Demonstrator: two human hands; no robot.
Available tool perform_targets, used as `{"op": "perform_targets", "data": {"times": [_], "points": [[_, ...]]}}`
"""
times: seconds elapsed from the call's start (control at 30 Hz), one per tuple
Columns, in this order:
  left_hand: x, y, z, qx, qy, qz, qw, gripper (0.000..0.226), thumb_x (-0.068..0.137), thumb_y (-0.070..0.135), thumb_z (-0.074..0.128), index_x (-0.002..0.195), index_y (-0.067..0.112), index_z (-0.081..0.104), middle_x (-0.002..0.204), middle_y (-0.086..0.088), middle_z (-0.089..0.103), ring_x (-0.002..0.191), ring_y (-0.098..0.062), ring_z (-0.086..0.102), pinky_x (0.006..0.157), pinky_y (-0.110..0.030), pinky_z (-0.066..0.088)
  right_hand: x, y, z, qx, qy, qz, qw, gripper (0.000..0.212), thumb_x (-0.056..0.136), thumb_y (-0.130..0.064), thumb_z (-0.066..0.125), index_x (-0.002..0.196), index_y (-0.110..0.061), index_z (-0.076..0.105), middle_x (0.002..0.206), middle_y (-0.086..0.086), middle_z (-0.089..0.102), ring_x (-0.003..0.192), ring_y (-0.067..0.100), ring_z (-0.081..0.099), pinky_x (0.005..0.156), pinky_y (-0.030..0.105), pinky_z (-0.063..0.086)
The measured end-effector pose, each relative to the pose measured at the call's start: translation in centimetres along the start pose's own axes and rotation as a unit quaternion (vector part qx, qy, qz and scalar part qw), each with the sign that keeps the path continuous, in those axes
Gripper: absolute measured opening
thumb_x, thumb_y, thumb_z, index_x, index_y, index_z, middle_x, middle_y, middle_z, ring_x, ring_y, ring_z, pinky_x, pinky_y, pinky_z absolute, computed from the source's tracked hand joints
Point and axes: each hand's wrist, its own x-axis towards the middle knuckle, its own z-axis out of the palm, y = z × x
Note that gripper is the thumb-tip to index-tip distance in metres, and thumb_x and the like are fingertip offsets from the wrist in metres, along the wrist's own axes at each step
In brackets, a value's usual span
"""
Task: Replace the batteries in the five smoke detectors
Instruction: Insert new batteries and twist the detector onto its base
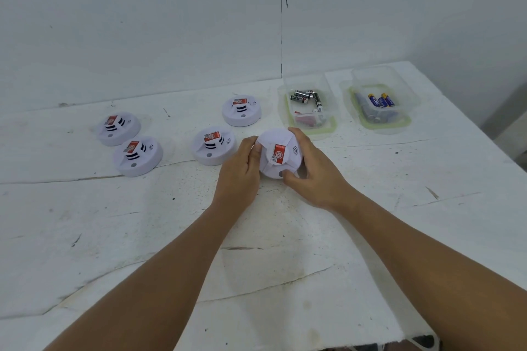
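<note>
A white round smoke detector (279, 152) with a red label is tilted up off the table, face toward me. My left hand (238, 172) grips its left side and my right hand (309, 169) grips its right side, thumb at the lower rim. Several more white detectors lie face up on the table: one at the back (241, 111), one just left of my hands (214, 147), and two at the far left (119, 128) (138, 155).
A clear tub (309, 105) with black batteries and a red item stands at the back right. Beside it, a second clear tub (382, 102) holds blue batteries. The white table (256, 251) ends at its right edge near the tubs; walls stand behind.
</note>
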Motion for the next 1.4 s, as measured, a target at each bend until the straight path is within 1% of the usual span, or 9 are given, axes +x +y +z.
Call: {"op": "perform_targets", "data": {"times": [0.13, 0.3, 0.5, 0.7, 0.87, 1.0, 1.1, 1.27, 1.4], "points": [[-0.02, 0.03, 0.05, 0.001, 0.003, 0.002, 1.0, 0.031, 0.113, 0.03, 0.039, 0.129, 0.018, 0.063, 0.113, 0.007, 0.07, 0.103, 0.007, 0.059, 0.079, -0.009, 0.049, -0.02, -0.13, -0.1, 0.0, -0.004, -0.003, 1.0, 0.079, 0.086, -0.035, 0.065, 0.156, -0.036, 0.028, 0.133, -0.014, 0.056, 0.113, 0.019, 0.061, 0.091, 0.05, 0.056], [-0.04, -0.11, 0.04, -0.004, 0.001, 0.003, 1.0, 0.031, 0.114, 0.032, 0.038, 0.128, 0.02, 0.063, 0.111, 0.009, 0.07, 0.103, 0.004, 0.06, 0.082, -0.016, 0.05, -0.09, 0.02, -0.12, -0.003, 0.0, 0.001, 1.0, 0.08, 0.086, -0.033, 0.065, 0.157, -0.035, 0.027, 0.134, -0.013, 0.056, 0.117, 0.017, 0.059, 0.093, 0.049, 0.054], [-0.04, 0.04, 0.05, -0.003, 0.003, 0.002, 1.0, 0.031, 0.114, 0.031, 0.038, 0.129, 0.019, 0.063, 0.111, 0.009, 0.07, 0.102, 0.006, 0.059, 0.081, -0.014, 0.05, -0.04, -0.26, -0.15, -0.007, 0.0, 0.008, 1.0, 0.082, 0.086, -0.035, 0.066, 0.157, -0.035, 0.026, 0.138, -0.014, 0.054, 0.124, 0.016, 0.056, 0.097, 0.048, 0.054], [-0.05, 0.03, 0.05, -0.001, 0.003, 0.001, 1.0, 0.031, 0.114, 0.031, 0.039, 0.13, 0.02, 0.062, 0.112, 0.008, 0.07, 0.103, 0.005, 0.059, 0.082, -0.017, 0.051, -0.1, -0.38, -0.22, -0.002, 0.001, 0.0, 1.0, 0.079, 0.086, -0.032, 0.066, 0.156, -0.034, 0.028, 0.134, -0.013, 0.056, 0.117, 0.016, 0.059, 0.094, 0.048, 0.055], [-0.04, 0.03, 0.04, -0.002, 0.001, 0.003, 1.0, 0.031, 0.113, 0.03, 0.039, 0.128, 0.018, 0.063, 0.109, 0.006, 0.07, 0.099, 0.003, 0.06, 0.081, -0.022, 0.052, -0.13, -0.41, -0.22, 0.005, -0.002, -0.004, 1.0, 0.074, 0.086, -0.03, 0.062, 0.153, -0.036, 0.031, 0.129, -0.013, 0.059, 0.108, 0.024, 0.063, 0.089, 0.052, 0.056], [-0.08, 0.0, 0.05, -0.002, 0.002, -0.001, 1.0, 0.031, 0.113, 0.032, 0.039, 0.128, 0.019, 0.063, 0.11, 0.008, 0.07, 0.103, 0.003, 0.06, 0.08, -0.014, 0.051, -0.2, -0.53, -0.28, 0.005, -0.002, 0.008, 1.0, 0.076, 0.086, -0.027, 0.061, 0.155, -0.034, 0.029, 0.134, -0.016, 0.058, 0.121, 0.015, 0.059, 0.098, 0.048, 0.054], [-0.05, -0.05, 0.08, -0.001, 0.001, 0.0, 1.0, 0.031, 0.113, 0.032, 0.038, 0.128, 0.02, 0.063, 0.11, 0.008, 0.07, 0.103, 0.004, 0.06, 0.082, -0.017, 0.052, -0.09, -0.49, -0.28, 0.003, -0.004, 0.014, 1.0, 0.077, 0.087, -0.027, 0.062, 0.155, -0.035, 0.029, 0.134, -0.015, 0.058, 0.122, 0.014, 0.058, 0.098, 0.048, 0.054], [-0.02, -0.09, 0.14, 0.003, 0.002, -0.001, 1.0, 0.032, 0.113, 0.033, 0.038, 0.129, 0.02, 0.063, 0.111, 0.007, 0.07, 0.104, 0.005, 0.059, 0.082, -0.018, 0.052, -0.13, -0.55, -0.44, 0.008, 0.004, 0.006, 1.0, 0.071, 0.091, -0.01, 0.062, 0.15, -0.036, 0.034, 0.128, -0.018, 0.06, 0.116, 0.008, 0.059, 0.096, 0.041, 0.055], [-0.05, -0.16, 0.1, 0.003, 0.001, 0.0, 1.0, 0.031, 0.113, 0.033, 0.038, 0.127, 0.021, 0.063, 0.108, 0.007, 0.07, 0.1, 0.001, 0.06, 0.081, -0.024, 0.053, -0.05, -0.47, -0.43, 0.014, 0.001, 0.0, 1.0, 0.07, 0.09, -0.007, 0.063, 0.149, -0.033, 0.036, 0.129, -0.016, 0.061, 0.118, 0.01, 0.06, 0.097, 0.044, 0.054]]}}
